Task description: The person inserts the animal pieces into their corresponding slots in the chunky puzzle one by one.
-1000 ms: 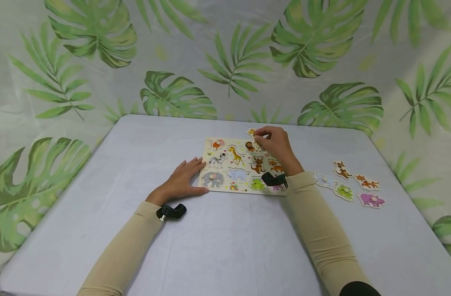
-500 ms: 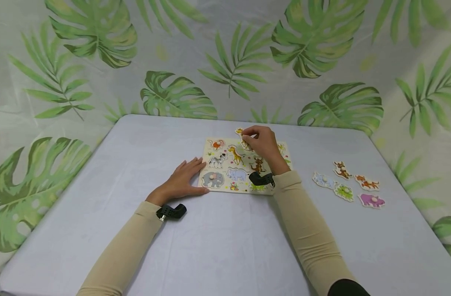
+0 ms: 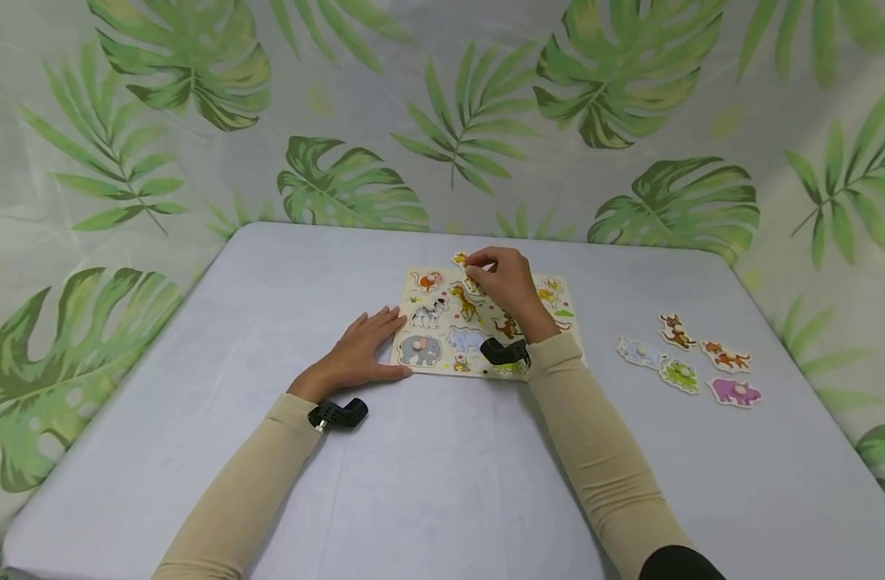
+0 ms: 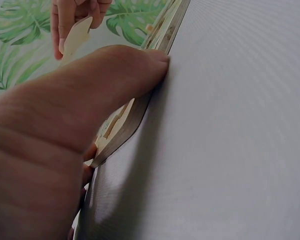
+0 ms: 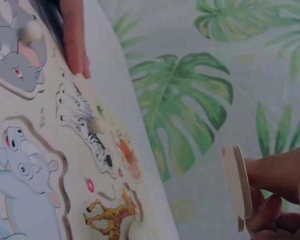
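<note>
A giraffe puzzle piece point(image 3: 460, 259) is pinched between the thumb and fingers of my right hand point(image 3: 511, 278). It stands tilted over the back of the wooden peg puzzle board point(image 3: 475, 364), close above the printed giraffe recess point(image 3: 465, 304). In the right wrist view the piece point(image 5: 236, 187) shows edge-on, apart from the board. My left hand point(image 3: 363, 348) rests at the board's left side, fingers straight along the edge and thumb at the near corner. The left wrist view shows that thumb point(image 4: 125, 70) on the board's edge. My right hand hides part of the board.
Elephant point(image 3: 419, 351), zebra point(image 3: 430, 312) and monkey point(image 3: 428, 281) pieces sit in the board. On the white table point(image 3: 413, 483) to the right lie several loose pieces: kangaroo point(image 3: 676, 332), tiger point(image 3: 725, 357), frog point(image 3: 679, 374), pale blue animal point(image 3: 637, 351) and purple hippo point(image 3: 735, 392).
My right hand has carried the giraffe piece leftward across the back of the board, to above the giraffe recess. My left hand has stayed at the board's left edge.
</note>
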Tool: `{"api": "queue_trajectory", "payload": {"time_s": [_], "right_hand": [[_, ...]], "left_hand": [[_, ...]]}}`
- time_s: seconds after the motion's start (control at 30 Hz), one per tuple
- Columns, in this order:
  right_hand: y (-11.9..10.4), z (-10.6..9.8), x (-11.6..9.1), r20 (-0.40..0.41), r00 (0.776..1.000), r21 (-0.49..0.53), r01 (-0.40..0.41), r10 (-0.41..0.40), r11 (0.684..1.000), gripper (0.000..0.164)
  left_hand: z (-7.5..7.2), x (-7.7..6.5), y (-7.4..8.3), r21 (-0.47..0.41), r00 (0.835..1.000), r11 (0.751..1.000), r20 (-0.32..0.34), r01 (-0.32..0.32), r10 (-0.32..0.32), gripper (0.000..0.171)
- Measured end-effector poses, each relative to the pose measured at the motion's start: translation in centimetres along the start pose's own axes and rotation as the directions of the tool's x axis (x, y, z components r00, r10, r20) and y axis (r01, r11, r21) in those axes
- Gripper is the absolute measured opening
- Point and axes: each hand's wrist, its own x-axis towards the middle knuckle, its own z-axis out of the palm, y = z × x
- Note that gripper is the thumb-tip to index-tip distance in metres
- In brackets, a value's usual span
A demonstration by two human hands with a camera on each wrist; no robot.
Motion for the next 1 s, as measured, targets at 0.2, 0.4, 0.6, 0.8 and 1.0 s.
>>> {"api": "queue_trajectory", "payload": {"time_s": [0.2, 0.4, 0.6, 0.8, 1.0], "right_hand": [[0.2, 0.1, -0.1, 0.012, 1.0, -0.009, -0.009, 0.009, 1.0, 0.015], [0.9, 0.2, -0.2, 0.036, 0.999, -0.027, -0.024, 0.025, 0.999, 0.016], [1.6, 0.6, -0.3, 0.052, 0.999, -0.086, -0.011, 0.016, 0.996, 0.016], [1.8, 1.0, -0.5, 0.064, 0.998, -0.091, -0.023, 0.029, 0.996, 0.016], [2.4, 1.5, -0.5, 0.069, 0.997, -0.099, -0.033, 0.04, 0.995, 0.015]], "left_hand": [[-0.2, 0.0, 0.0, 0.0, 1.0, 1.0, -0.006, 0.004, -0.004, 0.096], [-0.2, 0.1, 0.1, -0.003, 1.0, 1.0, 0.001, 0.003, -0.003, 0.095], [-0.1, 0.1, 0.3, -0.016, 1.0, 1.0, 0.011, 0.016, -0.016, 0.095], [0.0, 0.1, 0.1, -0.008, 1.0, 1.0, 0.015, 0.022, -0.022, 0.096], [0.1, 0.1, 0.1, 0.005, 1.0, 1.0, 0.004, 0.007, -0.007, 0.096]]}}
